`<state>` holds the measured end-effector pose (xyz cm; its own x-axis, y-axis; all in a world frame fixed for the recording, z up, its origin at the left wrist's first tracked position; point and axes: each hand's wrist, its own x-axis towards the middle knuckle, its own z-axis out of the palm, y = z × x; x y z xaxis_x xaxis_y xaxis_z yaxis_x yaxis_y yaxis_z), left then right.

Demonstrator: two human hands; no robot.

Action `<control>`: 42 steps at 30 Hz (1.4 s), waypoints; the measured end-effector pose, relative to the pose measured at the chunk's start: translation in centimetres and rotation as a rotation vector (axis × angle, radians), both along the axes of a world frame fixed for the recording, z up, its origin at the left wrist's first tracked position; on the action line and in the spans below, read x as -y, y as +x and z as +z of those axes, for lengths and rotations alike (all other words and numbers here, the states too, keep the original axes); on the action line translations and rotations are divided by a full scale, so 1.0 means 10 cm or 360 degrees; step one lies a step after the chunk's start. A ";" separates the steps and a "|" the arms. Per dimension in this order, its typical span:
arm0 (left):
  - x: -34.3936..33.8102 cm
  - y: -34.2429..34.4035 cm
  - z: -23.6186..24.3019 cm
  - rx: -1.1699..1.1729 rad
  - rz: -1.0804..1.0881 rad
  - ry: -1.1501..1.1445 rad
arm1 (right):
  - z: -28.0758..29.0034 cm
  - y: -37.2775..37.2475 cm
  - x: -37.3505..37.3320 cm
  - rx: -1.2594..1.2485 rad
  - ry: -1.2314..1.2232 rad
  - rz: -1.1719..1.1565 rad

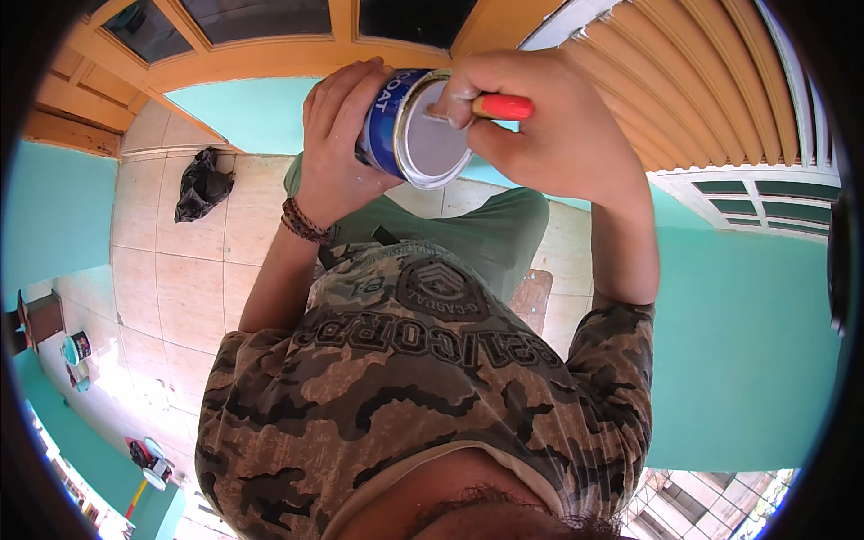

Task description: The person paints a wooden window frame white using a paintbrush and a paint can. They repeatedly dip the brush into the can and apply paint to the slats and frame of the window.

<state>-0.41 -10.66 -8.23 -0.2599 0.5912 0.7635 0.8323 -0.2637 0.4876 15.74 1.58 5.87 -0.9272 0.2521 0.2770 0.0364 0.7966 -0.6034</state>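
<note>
My left hand (pixel 337 135) is wrapped around the side of a blue paint can (pixel 387 135) with a metal rim. The can is held up in front of me, its round pale grey end turned partly toward me. My right hand (pixel 562 121), with whitish smears on the fingers, is closed on a paintbrush (pixel 502 107). Only its wooden handle with a red end shows; the bristles are hidden behind my fingers. The fingertips reach over the can's rim, at its pale end. Whether that end is a lid or the inside cannot be made out.
A black plastic bag (pixel 204 185) lies on the tiled floor at the left. Ahead stand an orange wooden door frame (pixel 270 54) and, to the right, orange slatted panels (pixel 693 81). Turquoise walls (pixel 738 342) flank me. A small bucket (pixel 76 348) stands far left.
</note>
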 end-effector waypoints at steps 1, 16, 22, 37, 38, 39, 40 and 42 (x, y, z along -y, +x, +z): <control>0.00 0.00 0.00 0.0009 0.0004 0.0025 | 0.00 0.01 -0.01 0.0090 0.0030 0.0046; 0.01 -0.07 -0.07 -0.0134 0.0091 -0.0101 | 0.07 0.07 -0.11 0.0078 0.0059 0.0001; -0.01 -0.04 -0.04 -0.0001 0.0060 -0.0102 | -0.07 0.05 -0.16 -0.0121 -0.0080 0.0112; 0.01 -0.03 -0.06 0.0046 0.0017 -0.0156 | 0.21 0.24 -0.12 -0.0028 -0.0053 0.0229; 0.01 -0.04 -0.06 0.0052 0.0010 -0.0161 | 0.22 0.23 -0.11 -0.0077 -0.0046 0.0235; 0.01 -0.04 -0.06 0.0057 0.0003 -0.0165 | 0.22 0.22 -0.11 -0.0125 -0.0040 0.0242; 0.01 -0.05 -0.05 0.0063 -0.0005 -0.0169 | 0.21 0.19 -0.11 -0.0082 -0.0003 0.0292; 0.03 -0.02 0.00 0.0109 0.0000 -0.0192 | 0.15 0.15 -0.13 0.0013 0.0066 0.0373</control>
